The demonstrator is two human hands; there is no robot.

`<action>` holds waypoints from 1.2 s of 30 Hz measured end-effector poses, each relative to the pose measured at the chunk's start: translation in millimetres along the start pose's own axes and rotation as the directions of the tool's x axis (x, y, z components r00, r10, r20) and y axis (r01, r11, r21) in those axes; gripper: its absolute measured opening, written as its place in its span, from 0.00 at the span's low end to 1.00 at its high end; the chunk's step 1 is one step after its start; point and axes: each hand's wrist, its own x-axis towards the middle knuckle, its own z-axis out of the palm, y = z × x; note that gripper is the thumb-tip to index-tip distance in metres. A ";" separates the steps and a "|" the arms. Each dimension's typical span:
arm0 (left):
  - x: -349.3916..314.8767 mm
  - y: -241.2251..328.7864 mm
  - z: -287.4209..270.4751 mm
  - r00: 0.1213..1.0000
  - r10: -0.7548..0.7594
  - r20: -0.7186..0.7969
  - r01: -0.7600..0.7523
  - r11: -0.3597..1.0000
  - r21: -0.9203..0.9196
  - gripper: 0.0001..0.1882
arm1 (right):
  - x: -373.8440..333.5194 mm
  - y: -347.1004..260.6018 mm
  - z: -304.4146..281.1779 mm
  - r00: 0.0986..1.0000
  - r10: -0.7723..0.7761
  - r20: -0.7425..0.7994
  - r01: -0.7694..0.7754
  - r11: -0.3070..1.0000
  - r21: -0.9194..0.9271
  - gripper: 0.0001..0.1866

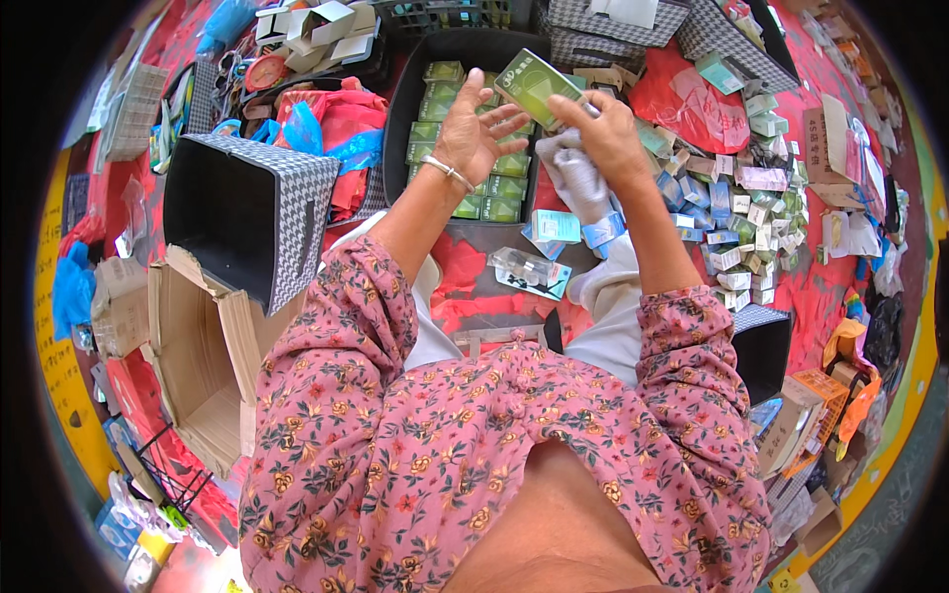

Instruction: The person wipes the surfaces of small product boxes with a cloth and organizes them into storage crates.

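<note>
My right hand holds a flat green box between thumb and fingers, tilted above a dark bin. A grey cloth hangs below the same hand; how it is held is hidden. My left hand, with a bracelet at the wrist, is open with its fingers spread beside the green box, holding nothing. Beneath both hands, rows of similar green boxes stand in the bin. Nearer me lie light blue boxes and a clear plastic piece on a small carton.
At left are a houndstooth storage bin on its side and an open cardboard carton. Many small boxes are heaped at right, by a red plastic bag. More houndstooth bins stand at the back.
</note>
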 end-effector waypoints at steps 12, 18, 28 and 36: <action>-7.9 14.7 -0.1 0.945 -0.015 0.328 0.054 0.992 -0.111 0.23 | -6.8 -33.2 -14.6 0.952 -0.305 -0.019 0.306 0.950 0.055 0.12; -17.7 -5.3 13.8 0.923 -0.153 0.353 0.149 0.988 0.038 0.23 | -2.4 -44.9 -17.2 0.742 -0.389 -0.545 0.404 0.909 -0.099 0.07; -5.7 14.7 3.4 0.962 0.119 0.245 -0.070 0.977 -0.201 0.21 | 6.8 -13.8 -36.7 0.996 0.051 0.068 -0.012 0.877 -0.481 0.25; -0.9 13.6 4.6 0.921 0.204 0.332 -0.193 0.979 -0.065 0.20 | 9.1 -26.5 9.0 0.948 0.085 0.307 -0.100 0.994 0.034 0.29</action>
